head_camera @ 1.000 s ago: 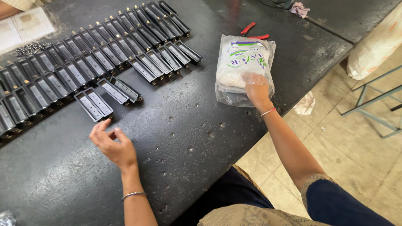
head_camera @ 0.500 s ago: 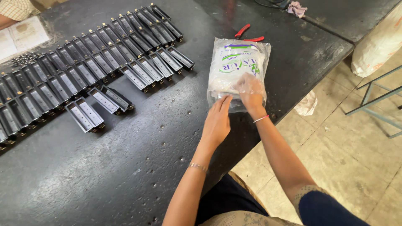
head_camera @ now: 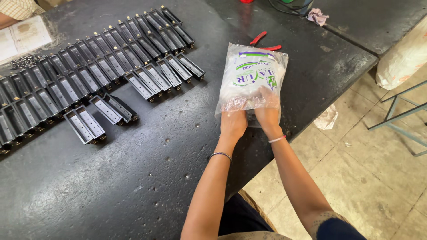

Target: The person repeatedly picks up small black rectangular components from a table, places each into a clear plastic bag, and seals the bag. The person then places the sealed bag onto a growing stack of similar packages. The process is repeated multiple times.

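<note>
Both hands now grip the plastic bag's near end; left hand joined right hand.

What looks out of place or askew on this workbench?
Two black metal trays and sit loose in front of the neat rows of trays, out of line. Both hands are inside the clear plastic bag. Nothing looks spilled or damaged.

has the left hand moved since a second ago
Yes. The left hand has gone right, away from the black trays, across the table to the plastic bag, and now grips its near end beside the right hand.
</note>
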The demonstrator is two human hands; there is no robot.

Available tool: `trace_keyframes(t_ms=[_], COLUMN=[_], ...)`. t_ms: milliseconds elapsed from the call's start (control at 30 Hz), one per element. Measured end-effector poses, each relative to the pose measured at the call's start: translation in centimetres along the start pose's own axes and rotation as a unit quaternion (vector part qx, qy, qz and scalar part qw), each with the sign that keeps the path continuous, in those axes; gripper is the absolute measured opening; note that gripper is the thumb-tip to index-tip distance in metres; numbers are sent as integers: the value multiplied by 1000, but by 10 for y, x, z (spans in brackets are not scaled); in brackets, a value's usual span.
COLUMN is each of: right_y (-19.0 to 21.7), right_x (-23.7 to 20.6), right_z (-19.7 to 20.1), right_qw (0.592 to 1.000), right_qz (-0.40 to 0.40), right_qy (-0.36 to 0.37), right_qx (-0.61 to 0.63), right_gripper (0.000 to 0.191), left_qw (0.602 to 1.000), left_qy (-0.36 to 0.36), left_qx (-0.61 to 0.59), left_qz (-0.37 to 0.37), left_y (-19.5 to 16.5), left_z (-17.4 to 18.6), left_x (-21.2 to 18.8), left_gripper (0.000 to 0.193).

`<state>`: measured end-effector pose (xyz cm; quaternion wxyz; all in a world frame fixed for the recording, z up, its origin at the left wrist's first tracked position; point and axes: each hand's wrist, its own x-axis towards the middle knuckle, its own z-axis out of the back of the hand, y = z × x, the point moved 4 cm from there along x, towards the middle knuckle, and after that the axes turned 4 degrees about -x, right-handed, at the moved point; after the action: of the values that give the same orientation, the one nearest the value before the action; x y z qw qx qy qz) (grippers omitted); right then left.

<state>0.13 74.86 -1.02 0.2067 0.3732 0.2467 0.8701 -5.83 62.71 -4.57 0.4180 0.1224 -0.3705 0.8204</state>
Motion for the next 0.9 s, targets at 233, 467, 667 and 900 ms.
trace_keyframes(t_ms=[233, 467, 667, 900], right_y=[64, 97, 121, 188], right_x=[-44, -72, -68, -75], right_z=[39, 56, 60, 18], right_qw=[986, 851, 852, 836], right_qz=[28, -88, -84, -32], right_qy=[130, 329, 318, 416], right_qx=[100, 399, 407, 357], right_gripper=[13, 4, 12, 11], left_qw=[992, 990, 972, 884], left_qy=[78, -32, 75, -99], left_qx=[100, -138, -219, -413], left_qz=[27, -16, -27, 196], left_y=[5, 32, 32, 72], left_z=[-7, -8, 74, 270], left_x=[-2, 8, -45, -126], left_gripper=[39, 47, 46, 31])
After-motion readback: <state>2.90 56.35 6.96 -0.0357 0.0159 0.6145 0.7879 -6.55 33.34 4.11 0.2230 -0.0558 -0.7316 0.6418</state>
